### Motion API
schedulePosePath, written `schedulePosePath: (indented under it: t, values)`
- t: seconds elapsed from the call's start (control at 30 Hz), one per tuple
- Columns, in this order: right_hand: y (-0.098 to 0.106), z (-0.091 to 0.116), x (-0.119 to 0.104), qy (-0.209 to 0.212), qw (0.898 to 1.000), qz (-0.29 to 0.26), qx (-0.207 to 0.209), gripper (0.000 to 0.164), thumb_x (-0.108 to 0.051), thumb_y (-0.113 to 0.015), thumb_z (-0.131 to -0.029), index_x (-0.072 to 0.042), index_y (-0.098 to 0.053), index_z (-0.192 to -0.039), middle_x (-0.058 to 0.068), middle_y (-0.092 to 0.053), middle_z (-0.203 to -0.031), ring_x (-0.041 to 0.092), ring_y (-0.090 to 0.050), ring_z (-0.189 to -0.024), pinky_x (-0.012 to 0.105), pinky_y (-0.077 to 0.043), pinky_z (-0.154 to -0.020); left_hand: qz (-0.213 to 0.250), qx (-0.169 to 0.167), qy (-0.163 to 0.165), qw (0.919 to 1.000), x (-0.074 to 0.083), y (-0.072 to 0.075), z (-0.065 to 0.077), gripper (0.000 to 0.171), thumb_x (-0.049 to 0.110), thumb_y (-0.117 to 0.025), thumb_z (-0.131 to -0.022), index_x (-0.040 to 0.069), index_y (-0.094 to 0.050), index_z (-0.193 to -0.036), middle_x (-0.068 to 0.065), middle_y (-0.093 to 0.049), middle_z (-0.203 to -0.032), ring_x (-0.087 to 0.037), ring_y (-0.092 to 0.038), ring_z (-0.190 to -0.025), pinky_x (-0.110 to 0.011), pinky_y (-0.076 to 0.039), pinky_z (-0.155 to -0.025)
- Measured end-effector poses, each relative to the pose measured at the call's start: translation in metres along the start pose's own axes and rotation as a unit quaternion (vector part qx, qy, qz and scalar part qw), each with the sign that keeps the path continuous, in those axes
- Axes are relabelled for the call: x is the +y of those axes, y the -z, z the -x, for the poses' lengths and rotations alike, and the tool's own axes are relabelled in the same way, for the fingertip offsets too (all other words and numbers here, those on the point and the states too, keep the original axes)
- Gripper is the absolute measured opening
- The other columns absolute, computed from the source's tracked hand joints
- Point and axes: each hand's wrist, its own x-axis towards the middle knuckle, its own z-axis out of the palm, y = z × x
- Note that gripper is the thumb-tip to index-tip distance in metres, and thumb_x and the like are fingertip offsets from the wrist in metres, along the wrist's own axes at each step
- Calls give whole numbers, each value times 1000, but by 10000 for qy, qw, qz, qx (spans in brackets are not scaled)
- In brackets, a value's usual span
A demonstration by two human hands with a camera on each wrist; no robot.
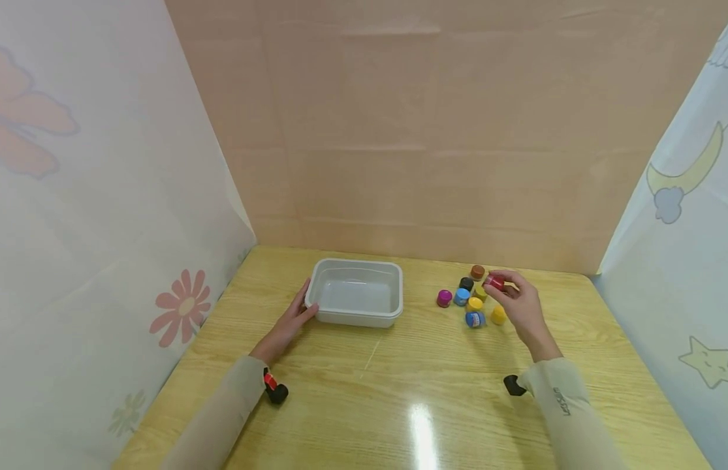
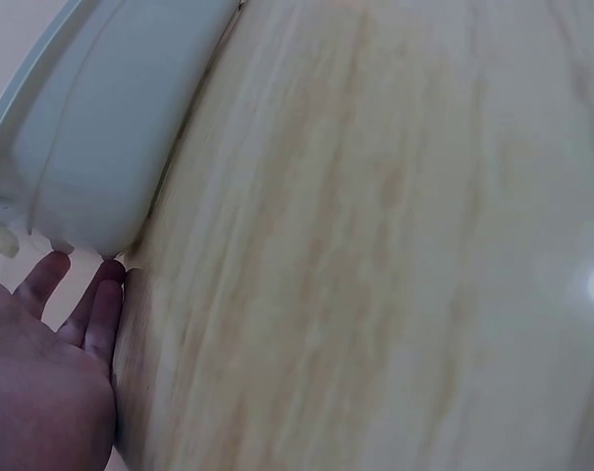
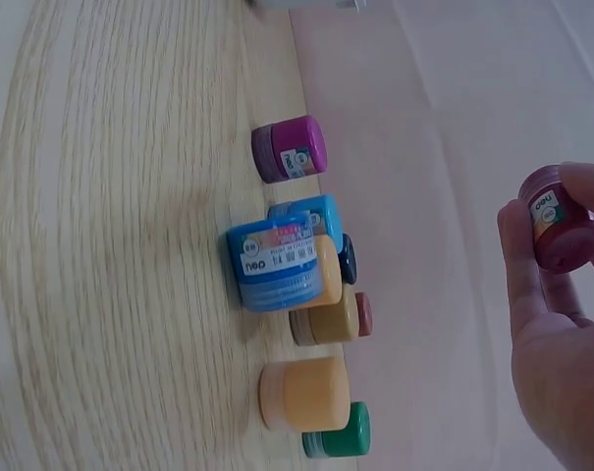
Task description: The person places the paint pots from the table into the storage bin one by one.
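My left hand (image 1: 289, 325) grips the front left corner of a white plastic box (image 1: 354, 318), thumb at the front and fingers along the left side. The left wrist view shows the fingertips against the outer wall of the box. Above a group of small paint jars, my right hand (image 1: 523, 309) pinches a red paint jar (image 3: 562, 224) between thumb and fingers. Below it stand a purple jar (image 1: 444, 298), a light blue jar (image 1: 461, 297), yellow jars and a black jar (image 1: 466, 284). A darker blue jar (image 3: 277, 265) lies at the front of the group.
A brown jar (image 1: 478, 271) stands at the back of the group, and a green jar (image 3: 338, 432) shows in the right wrist view. Beyond the wooden table (image 1: 340, 391) rises a tan backdrop (image 1: 364, 143). Patterned sheets flank both sides.
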Motion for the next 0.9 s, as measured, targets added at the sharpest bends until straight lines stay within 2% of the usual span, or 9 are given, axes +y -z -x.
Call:
schedulePosePath:
  t: [0.13, 0.37, 0.5, 0.6, 0.73, 0.9]
  values:
    - [-7, -3, -3, 15, 10000, -55, -52, 50, -21, -72, -99, 3, -55, -139, -11, -58, -120, -1, -63, -99, 7, -52, -86, 30, 24, 48, 10000, -1, 0, 0, 81, 50, -57, -104, 42, -6, -166, 4, -5, -175, -32, -11, -161, -64, -8, -127]
    - [-21, -7, -9, 59, 9998, -8, -206, 52, -23, -70, -101, 1, -53, -144, 11, -56, -136, -1, -62, -101, 11, -54, -87, 36, 67, 45, 10000, 1, -1, 1, 79, 48, -57, -105, 42, -7, -166, 2, -5, -176, -34, -13, -160, -64, -7, -126]
    - [-29, -9, -12, 144, 9994, -46, -324, 49, -23, -68, -102, -1, -54, -144, 8, -58, -132, 0, -61, -102, 11, -54, -86, 32, 119, 81, 9999, 2, -2, 1, 78, 49, -57, -105, 45, -8, -166, 2, -7, -176, -34, -15, -160, -64, -8, -127]
    - [-37, -12, -15, 188, 9990, -186, -370, 46, -21, -70, -101, -1, -56, -140, 4, -59, -127, 1, -62, -104, 10, -52, -88, 16, 116, 45, 9999, 1, -2, 1, 79, 49, -56, -105, 42, -7, -166, 2, -6, -176, -34, -13, -161, -65, -7, -126]
    - [-49, -17, -18, 127, 9988, -212, -431, 49, -19, -73, -99, 0, -54, -140, 10, -59, -132, -2, -60, -106, 8, -50, -90, 51, 154, -9, 9999, 1, -2, 1, 79, 46, -57, -106, 39, -8, -167, 1, -7, -176, -34, -14, -160, -65, -8, -126]
    - [-65, -22, -23, 92, 9984, -117, -542, 51, -19, -73, -98, 1, -53, -141, 19, -56, -138, 0, -60, -104, 7, -50, -88, 38, 158, -3, 9999, 3, -6, 1, 79, 48, -58, -105, 42, -9, -166, -1, -9, -175, -35, -21, -159, -62, -12, -127]
